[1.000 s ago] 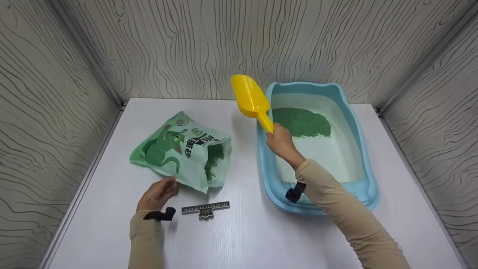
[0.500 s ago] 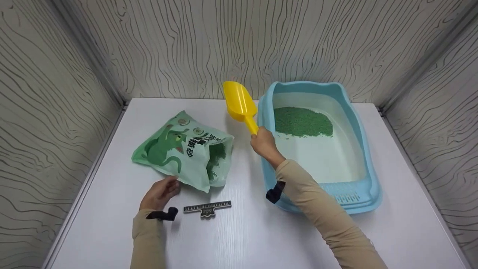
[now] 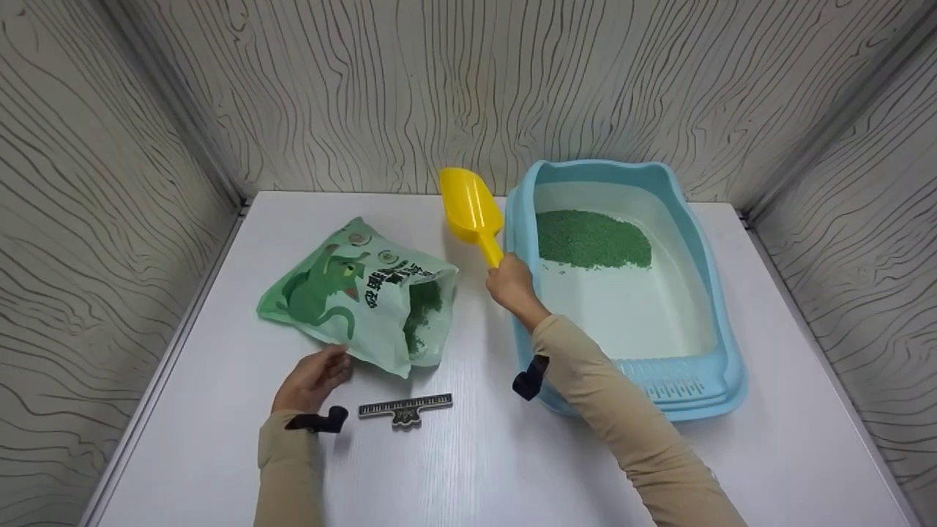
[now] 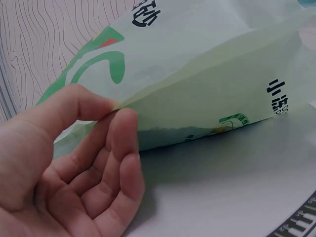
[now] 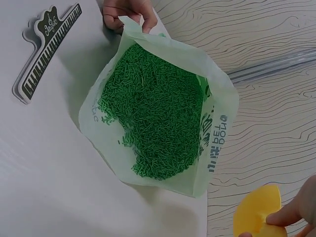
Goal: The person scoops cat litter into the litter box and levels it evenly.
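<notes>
A pale green cat litter bag [image 3: 344,293] lies on its side with its mouth gaping toward the right; green pellets [image 5: 153,113] fill much of its inside. My left hand [image 3: 313,377] pinches the bag's near side edge between thumb and forefinger, the other fingers curled below, as the left wrist view shows. In my right hand [image 3: 512,284] I grip a yellow scoop [image 3: 470,205] by its handle. The scoop's bowl points up and away, with no pellets showing in it. It is held between the bag and the blue litter box [image 3: 517,219], my forearm crossing over the box's near left rim.
Green litter [image 3: 596,241] lies heaped at the far end of the litter box's white floor. A dark clip with a piano-key pattern [image 3: 405,406] rests on the white table [image 3: 439,483], near the left hand. Wood-grain panels [image 3: 395,88] enclose the back and sides.
My right hand has moved left with the scoop, from over the litter box's edge to just beside it, and slightly lower. The left hand keeps its place at the bag.
</notes>
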The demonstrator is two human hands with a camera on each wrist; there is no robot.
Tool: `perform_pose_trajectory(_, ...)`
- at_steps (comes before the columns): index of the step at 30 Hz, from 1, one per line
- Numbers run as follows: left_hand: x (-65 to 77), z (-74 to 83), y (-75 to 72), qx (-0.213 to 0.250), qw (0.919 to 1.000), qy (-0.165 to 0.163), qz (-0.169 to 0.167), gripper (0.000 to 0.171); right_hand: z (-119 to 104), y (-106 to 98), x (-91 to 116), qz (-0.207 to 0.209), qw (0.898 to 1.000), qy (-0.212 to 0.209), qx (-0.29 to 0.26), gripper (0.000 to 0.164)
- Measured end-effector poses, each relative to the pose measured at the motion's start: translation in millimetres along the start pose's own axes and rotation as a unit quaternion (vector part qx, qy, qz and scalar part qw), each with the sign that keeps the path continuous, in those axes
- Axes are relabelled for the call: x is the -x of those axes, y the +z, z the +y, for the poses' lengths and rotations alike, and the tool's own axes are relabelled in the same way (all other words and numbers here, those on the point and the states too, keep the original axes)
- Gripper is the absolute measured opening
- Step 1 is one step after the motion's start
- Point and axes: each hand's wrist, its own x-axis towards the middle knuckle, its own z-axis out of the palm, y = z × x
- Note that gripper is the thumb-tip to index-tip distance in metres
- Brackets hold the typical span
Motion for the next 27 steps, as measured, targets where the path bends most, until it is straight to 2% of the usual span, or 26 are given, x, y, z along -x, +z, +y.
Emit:
perform_pose_trajectory(10, 1.4, 0.7, 0.0, 0.012, 0.9999, 0.001, -0.006, 0.010, -1, 15, -5, 0.008, 0.999, 0.028, 0.014, 0.033)
perform_pose_trajectory(17, 2.6, 1.5, 0.8, 0.015, 0.9999, -0.002, 0.002, 0.009, 1, 23, -6, -0.003, 0.999, 0.048, 0.001, 0.035)
perform_pose_trajectory(27, 0.7, 0.0, 0.2, 0.009, 0.9999, -0.002, -0.007, 0.011, 4, 33, -7, 0.003, 0.998, 0.051, -0.019, 0.035)
